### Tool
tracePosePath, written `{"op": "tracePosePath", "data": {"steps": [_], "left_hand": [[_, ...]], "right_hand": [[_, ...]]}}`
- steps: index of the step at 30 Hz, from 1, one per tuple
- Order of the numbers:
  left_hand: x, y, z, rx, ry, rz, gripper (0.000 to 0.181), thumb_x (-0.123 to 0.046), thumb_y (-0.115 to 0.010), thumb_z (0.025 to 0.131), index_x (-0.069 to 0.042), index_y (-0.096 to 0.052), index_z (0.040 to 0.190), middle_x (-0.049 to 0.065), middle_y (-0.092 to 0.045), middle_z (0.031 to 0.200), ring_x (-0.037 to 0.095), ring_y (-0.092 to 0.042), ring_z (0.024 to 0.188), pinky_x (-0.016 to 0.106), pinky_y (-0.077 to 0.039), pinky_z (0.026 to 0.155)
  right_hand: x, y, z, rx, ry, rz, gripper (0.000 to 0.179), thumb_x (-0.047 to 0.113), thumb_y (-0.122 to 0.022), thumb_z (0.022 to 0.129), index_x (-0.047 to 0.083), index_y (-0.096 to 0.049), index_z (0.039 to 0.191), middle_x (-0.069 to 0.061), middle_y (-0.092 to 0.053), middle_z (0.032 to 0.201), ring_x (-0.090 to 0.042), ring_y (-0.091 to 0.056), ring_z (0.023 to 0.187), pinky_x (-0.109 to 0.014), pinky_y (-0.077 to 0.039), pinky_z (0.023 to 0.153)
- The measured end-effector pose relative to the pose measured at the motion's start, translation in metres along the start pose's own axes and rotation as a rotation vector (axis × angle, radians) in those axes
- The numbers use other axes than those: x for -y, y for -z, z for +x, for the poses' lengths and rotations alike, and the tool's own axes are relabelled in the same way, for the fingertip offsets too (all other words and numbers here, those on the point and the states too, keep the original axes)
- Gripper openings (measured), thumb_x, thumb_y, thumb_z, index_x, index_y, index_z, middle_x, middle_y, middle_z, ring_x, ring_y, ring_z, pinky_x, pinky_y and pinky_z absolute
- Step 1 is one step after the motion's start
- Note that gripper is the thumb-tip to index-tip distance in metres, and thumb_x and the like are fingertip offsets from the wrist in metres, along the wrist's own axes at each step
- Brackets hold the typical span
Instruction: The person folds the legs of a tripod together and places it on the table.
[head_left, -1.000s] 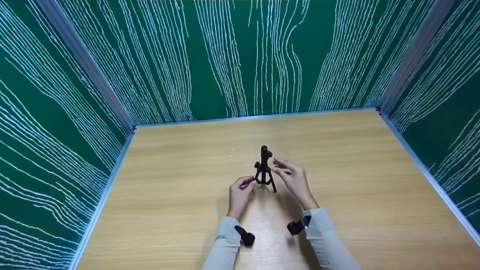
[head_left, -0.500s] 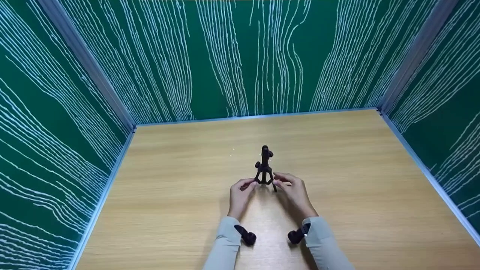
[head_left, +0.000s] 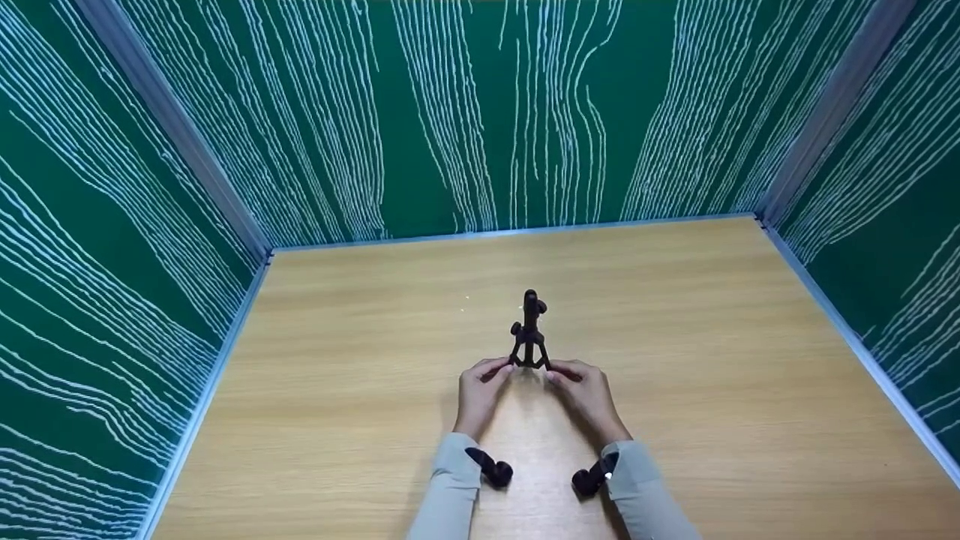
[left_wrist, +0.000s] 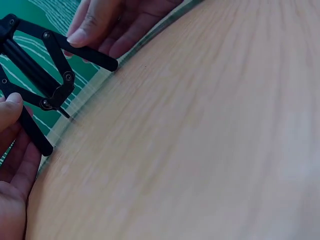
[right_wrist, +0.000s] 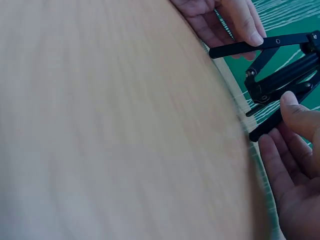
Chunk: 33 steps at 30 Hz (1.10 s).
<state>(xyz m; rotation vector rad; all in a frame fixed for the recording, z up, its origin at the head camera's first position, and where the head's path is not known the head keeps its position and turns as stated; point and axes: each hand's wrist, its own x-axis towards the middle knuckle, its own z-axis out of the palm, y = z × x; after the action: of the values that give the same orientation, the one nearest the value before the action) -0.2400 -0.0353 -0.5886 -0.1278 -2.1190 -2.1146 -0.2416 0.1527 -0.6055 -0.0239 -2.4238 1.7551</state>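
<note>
A small black tripod (head_left: pixel 530 330) stands upright on the wooden table, its legs spread and two knobs jutting from its column. My left hand (head_left: pixel 478 394) pinches the left leg between thumb and fingers. On the other side, my right hand (head_left: pixel 591 397) pinches the right leg the same way. The left wrist view shows the hinged braces (left_wrist: pixel 60 60) joining the legs to the central column, with both feet at table level. In the right wrist view the right thumb presses on the near leg (right_wrist: pixel 267 125). The tripod's top lies outside both wrist views.
The wooden table (head_left: pixel 360 337) extends around the hands. Green walls (head_left: pixel 435 112) with white wavy lines enclose its back and sides, with grey posts (head_left: pixel 187 142) at the corners. A black wrist camera (head_left: pixel 491 471) sits on each sleeve.
My right hand has come down from beside the tripod's upper part to its right leg and now pinches it low. The left hand keeps its grip, and the right leg looks drawn slightly inward.
</note>
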Motion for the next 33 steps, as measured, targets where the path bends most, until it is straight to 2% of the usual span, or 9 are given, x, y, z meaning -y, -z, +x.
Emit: {"op": "tracePosePath", "data": {"steps": [5, 8, 17, 21, 27, 33], "left_hand": [[-0.001, 0.001, -0.002, -0.004, 0.036, 0.022, 0.020, 0.000, -0.068, 0.085, 0.003, -0.071, 0.105, 0.018, -0.070, 0.106, 0.036, -0.065, 0.103, 0.020, -0.053, 0.087], [-0.002, 0.001, -0.003, -0.014, 0.028, 0.047, 0.021, -0.001, -0.068, 0.085, 0.004, -0.071, 0.105, 0.018, -0.071, 0.106, 0.034, -0.065, 0.102, 0.021, -0.054, 0.087], [-0.001, 0.000, -0.003, -0.011, 0.022, 0.036, 0.019, -0.003, -0.068, 0.086, 0.003, -0.072, 0.104, 0.017, -0.072, 0.102, 0.035, -0.067, 0.096, 0.020, -0.055, 0.082], [-0.001, -0.001, -0.003, -0.009, 0.038, 0.062, 0.020, -0.005, -0.068, 0.087, 0.001, -0.072, 0.105, 0.016, -0.072, 0.103, 0.033, -0.068, 0.096, 0.021, -0.055, 0.083], [-0.003, -0.001, -0.004, -0.016, 0.044, 0.082, 0.021, -0.004, -0.068, 0.087, 0.002, -0.071, 0.107, 0.018, -0.071, 0.107, 0.036, -0.066, 0.101, 0.022, -0.055, 0.086], [0.024, -0.001, 0.006, -0.014, 0.088, 0.073, 0.023, -0.011, -0.070, 0.086, -0.005, -0.072, 0.108, 0.013, -0.071, 0.110, 0.023, -0.069, 0.099, 0.022, -0.055, 0.086]], "right_hand": [[-0.005, -0.005, -0.001, -0.031, 0.020, -0.016, 0.020, 0.009, -0.075, 0.080, 0.003, -0.075, 0.099, -0.015, -0.073, 0.102, -0.031, -0.067, 0.101, -0.040, -0.050, 0.095], [-0.006, -0.007, -0.002, -0.038, 0.025, -0.032, 0.020, 0.011, -0.075, 0.081, 0.002, -0.075, 0.098, -0.015, -0.073, 0.101, -0.031, -0.067, 0.099, -0.039, -0.051, 0.094], [-0.009, -0.010, -0.005, -0.100, 0.050, -0.081, 0.015, 0.012, -0.075, 0.082, 0.004, -0.076, 0.095, -0.010, -0.074, 0.094, -0.026, -0.068, 0.093, -0.027, -0.052, 0.087], [-0.009, -0.010, -0.006, -0.110, 0.056, -0.086, 0.016, 0.012, -0.075, 0.082, 0.005, -0.075, 0.095, -0.010, -0.074, 0.094, -0.025, -0.068, 0.092, -0.028, -0.052, 0.086], [-0.009, -0.012, -0.007, -0.132, 0.060, -0.128, 0.015, 0.014, -0.075, 0.081, 0.006, -0.076, 0.094, -0.009, -0.074, 0.092, -0.026, -0.069, 0.091, -0.036, -0.053, 0.087], [-0.008, -0.013, -0.007, -0.140, 0.059, -0.153, 0.017, 0.017, -0.075, 0.081, 0.007, -0.076, 0.095, -0.009, -0.074, 0.094, -0.027, -0.069, 0.092, -0.041, -0.053, 0.089]]}}
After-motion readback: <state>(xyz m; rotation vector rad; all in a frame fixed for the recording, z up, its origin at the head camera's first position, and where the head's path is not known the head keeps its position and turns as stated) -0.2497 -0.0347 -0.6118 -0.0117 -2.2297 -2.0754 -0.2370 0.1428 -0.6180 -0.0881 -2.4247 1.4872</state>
